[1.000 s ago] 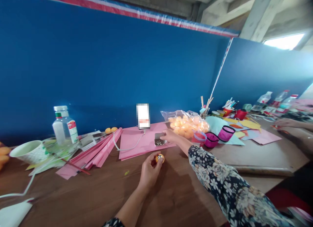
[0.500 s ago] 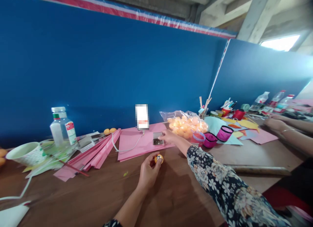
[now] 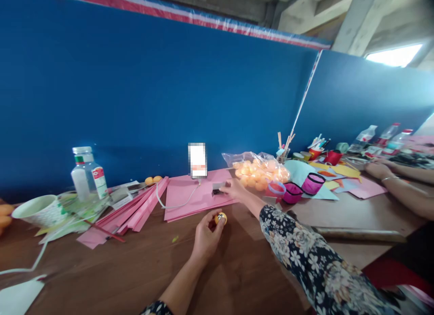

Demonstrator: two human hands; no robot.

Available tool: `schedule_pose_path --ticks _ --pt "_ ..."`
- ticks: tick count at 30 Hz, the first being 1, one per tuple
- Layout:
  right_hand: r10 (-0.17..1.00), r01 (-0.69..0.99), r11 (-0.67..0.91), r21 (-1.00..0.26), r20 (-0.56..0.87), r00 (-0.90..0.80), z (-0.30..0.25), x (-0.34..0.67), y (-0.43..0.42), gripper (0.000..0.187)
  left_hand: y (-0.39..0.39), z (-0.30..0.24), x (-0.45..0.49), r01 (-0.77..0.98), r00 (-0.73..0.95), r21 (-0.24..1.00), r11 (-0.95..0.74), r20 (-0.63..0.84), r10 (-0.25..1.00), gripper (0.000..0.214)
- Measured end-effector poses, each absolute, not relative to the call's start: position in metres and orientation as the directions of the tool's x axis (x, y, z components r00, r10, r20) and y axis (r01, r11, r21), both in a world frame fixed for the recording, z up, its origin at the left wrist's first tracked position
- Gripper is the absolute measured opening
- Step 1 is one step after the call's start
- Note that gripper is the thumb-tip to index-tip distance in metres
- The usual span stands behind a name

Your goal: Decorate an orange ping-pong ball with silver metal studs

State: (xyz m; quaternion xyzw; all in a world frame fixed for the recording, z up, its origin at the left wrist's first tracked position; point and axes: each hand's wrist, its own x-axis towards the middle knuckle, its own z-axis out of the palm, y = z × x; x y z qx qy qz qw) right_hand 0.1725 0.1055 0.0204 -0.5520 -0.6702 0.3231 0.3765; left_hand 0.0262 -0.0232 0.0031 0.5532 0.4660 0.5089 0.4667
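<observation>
Holding an orange ball [image 3: 220, 218] low over the counter [image 3: 244, 270] w/ L hand [image 3: 206, 237]. L grip is pressed together, thumb + fingertips pinching the ball. Ball is near mid-counter, just in front of the pink paper [image 3: 185, 198]. It has a pale shiny spot on its top face, too small to ID.

R hand [image 3: 233, 188] is stretched fwd, fingertips on a small box [image 3: 217, 188] that lies on the pink paper. R grip: can't tell if it pinches the box or only touches it.

Step in hand (judged): ball kept steady in L while R works at the box. Whatever follows calls for fine fingertip control, since both items are tiny and the ball is prob. slippery.

Materials:
- Ball: round, smooth, looks like light plastic.
- Box: flat, rectangular, grey-dark; contents not readable.
- Paper: thin matte sheets in a fanned stack.
- Counter: dark wood grain, smooth.
- Bag [image 3: 259, 172]: clear crinkly plastic, full of similar orange balls, just R of the R hand.
- Phone [image 3: 197, 160]: upright at the blue wall, w/ a white cable [image 3: 176, 204].
- Bottle [image 3: 88, 175] + paper cup [image 3: 40, 211]: far L.
- Co-worker's hand [image 3: 378, 170]: far R, well apart.
</observation>
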Motion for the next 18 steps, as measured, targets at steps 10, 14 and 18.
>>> schedule_pose_path --ticks 10,14,18 --pt "0.903 0.551 0.42 -0.721 0.393 -0.174 0.012 0.17 0.084 0.01 -0.024 0.003 0.024 0.095 0.071 0.979 -0.178 0.172 0.983 0.037" --pt "0.846 0.589 0.517 -0.62 0.475 -0.243 0.008 0.168 0.074 0.007 -0.025 0.004 0.025 0.086 0.068 0.981 -0.173 0.168 0.983 0.036" --pt "0.778 0.612 0.604 -0.511 0.545 -0.312 0.007 0.167 0.067 0.018 -0.025 0.007 0.025 0.077 0.062 0.983 -0.167 0.162 0.985 0.036"
